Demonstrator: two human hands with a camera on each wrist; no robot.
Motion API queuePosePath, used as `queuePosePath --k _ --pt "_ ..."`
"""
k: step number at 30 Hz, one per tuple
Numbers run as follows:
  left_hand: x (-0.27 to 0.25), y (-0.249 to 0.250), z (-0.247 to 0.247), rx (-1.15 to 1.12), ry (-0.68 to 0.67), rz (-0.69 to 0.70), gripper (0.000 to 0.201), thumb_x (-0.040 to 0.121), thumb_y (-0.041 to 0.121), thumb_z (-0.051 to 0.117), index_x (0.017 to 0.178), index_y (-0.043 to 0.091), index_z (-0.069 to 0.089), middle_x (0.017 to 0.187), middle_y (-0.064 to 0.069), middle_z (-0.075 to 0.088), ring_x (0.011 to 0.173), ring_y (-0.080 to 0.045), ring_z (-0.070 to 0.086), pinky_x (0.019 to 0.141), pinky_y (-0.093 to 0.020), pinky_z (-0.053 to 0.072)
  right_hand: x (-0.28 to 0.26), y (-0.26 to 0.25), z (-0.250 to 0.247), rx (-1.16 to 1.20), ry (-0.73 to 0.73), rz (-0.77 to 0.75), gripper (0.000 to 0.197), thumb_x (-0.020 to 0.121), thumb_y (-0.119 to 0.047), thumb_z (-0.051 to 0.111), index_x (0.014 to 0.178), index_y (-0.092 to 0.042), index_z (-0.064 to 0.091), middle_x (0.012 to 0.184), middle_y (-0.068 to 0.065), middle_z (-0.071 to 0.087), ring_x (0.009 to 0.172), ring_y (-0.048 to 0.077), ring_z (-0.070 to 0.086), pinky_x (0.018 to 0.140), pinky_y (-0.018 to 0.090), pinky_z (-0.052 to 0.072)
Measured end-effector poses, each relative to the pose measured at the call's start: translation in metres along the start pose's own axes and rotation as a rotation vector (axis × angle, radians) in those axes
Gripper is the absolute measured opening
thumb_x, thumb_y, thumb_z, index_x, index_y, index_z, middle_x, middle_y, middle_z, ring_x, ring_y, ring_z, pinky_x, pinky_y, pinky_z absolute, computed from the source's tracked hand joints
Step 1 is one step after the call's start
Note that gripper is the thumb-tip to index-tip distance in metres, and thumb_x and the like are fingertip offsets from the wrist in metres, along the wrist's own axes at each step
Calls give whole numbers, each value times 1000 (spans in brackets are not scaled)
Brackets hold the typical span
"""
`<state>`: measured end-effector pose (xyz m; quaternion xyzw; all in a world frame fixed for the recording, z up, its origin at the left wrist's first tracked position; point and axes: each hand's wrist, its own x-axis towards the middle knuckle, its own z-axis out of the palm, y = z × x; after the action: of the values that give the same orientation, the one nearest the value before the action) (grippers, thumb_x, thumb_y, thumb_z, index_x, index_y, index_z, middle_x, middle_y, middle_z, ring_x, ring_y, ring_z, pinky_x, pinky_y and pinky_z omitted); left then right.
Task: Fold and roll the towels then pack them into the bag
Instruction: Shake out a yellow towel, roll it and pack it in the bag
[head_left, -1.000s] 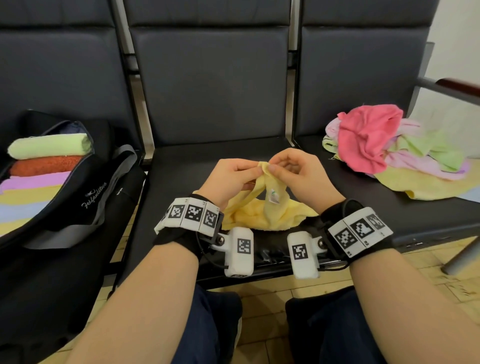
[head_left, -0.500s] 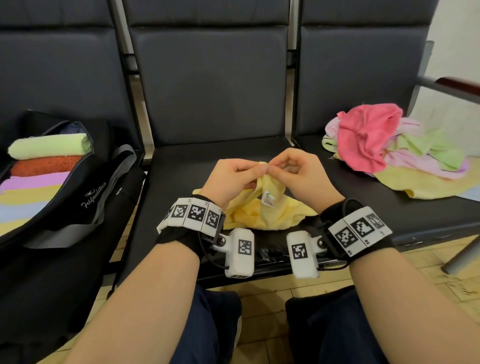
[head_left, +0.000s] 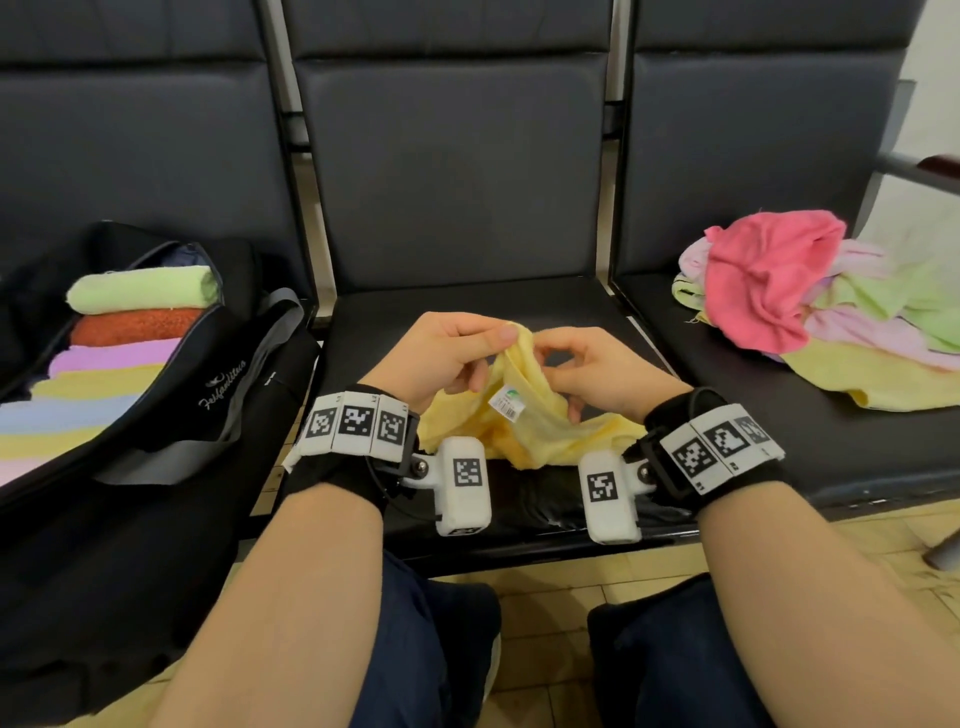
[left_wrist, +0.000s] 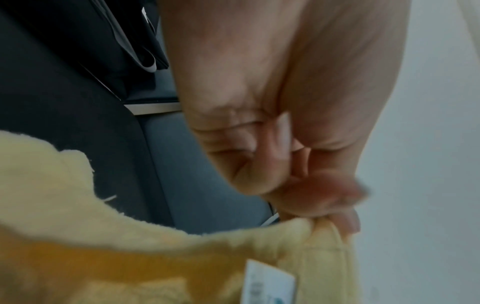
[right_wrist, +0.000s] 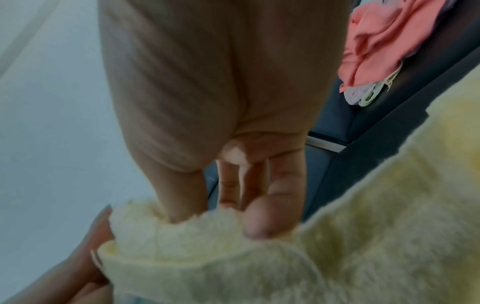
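Observation:
A crumpled pale yellow towel (head_left: 540, 431) with a white barcode label (head_left: 507, 402) lies on the middle seat, its top edge lifted. My left hand (head_left: 467, 353) pinches that edge between thumb and fingers; the pinch also shows in the left wrist view (left_wrist: 335, 220). My right hand (head_left: 566, 364) pinches the same edge just to the right, thumb and fingertip sunk in the towel (right_wrist: 233, 246). The open black bag (head_left: 171, 405) on the left seat holds several rolled towels, a green one (head_left: 143, 288) on top of an orange one (head_left: 137, 325).
A heap of loose towels, pink (head_left: 763, 275) on top of green, lilac and yellow ones, fills the right seat. Dark seat backs (head_left: 447, 166) rise behind. A metal armrest (head_left: 919, 169) stands at the far right. My knees are below the seat's front edge.
Both hands have shifted slightly along the towel's top edge, and the label has turned to face up more fully. The bag and the heap have not moved.

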<state>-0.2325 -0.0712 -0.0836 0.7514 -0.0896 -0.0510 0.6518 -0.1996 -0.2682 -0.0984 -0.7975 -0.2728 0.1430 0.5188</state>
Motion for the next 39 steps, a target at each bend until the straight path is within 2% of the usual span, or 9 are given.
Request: queuePosePath --k 3,6,9,14,19,29,32,34,39 --pt "-2 1 -6 -20 20 18 16 92 17 58 97 13 73 59 -3 63 43 -7 49 38 -15 36 7 0 7 -16 94 -20 12 89 -9 65 84 -20 63 78 -8 64 47 8 56 44 26 48" --pt "-1 0 -8 -135 78 28 14 94 11 54 96 8 68 66 0 70 58 -5 64 54 -14 50 15 6 7 -123 327 -107 16 84 -13 71 76 -21 60 98 0 63 52 14 54 47 26 46" --pt "4 -1 -7 -165 127 118 15 96 9 50 96 7 65 69 1 69 67 -6 64 68 -18 53 18 11 6 -256 532 -125 16 86 -24 67 75 -29 57 80 -7 64 60 7 54 58 27 45" --pt "7 2 0 -184 183 244 16 98 6 47 96 7 63 67 4 64 66 -7 58 72 -22 52 12 9 0 -525 765 -35 14 89 -23 55 99 -28 64 70 -9 56 73 14 54 68 28 37" --pt "9 1 -7 -264 320 320 16 98 9 47 97 7 64 70 2 63 68 -7 58 74 -23 51 3 27 -27 -544 979 124 32 88 -24 51 116 -26 68 101 9 71 100 33 61 84 38 46" --pt "20 -15 -35 -384 831 329 15 98 12 51 90 14 64 67 8 68 68 -3 63 70 -18 51 -25 57 -58 -529 1001 441 29 84 -32 58 107 -14 65 97 13 69 94 35 64 82 38 48" --pt "22 -14 -34 -387 878 343 15 97 13 52 90 15 65 70 6 68 70 -5 64 73 -19 52 -28 58 -60 -330 883 489 20 92 -21 45 94 -5 57 65 15 66 54 29 65 59 34 54" --pt "24 -15 -32 -354 860 336 14 98 14 52 92 14 64 75 3 67 72 -5 64 75 -20 52 -26 59 -60 -62 859 430 20 96 -9 38 101 0 55 63 16 64 39 20 59 40 24 46" --pt "26 -21 -28 -263 863 282 15 97 16 53 89 20 65 77 3 67 74 -6 66 81 -27 54 -23 56 -56 238 969 299 24 89 1 49 111 -8 56 82 8 63 62 19 65 51 21 49"
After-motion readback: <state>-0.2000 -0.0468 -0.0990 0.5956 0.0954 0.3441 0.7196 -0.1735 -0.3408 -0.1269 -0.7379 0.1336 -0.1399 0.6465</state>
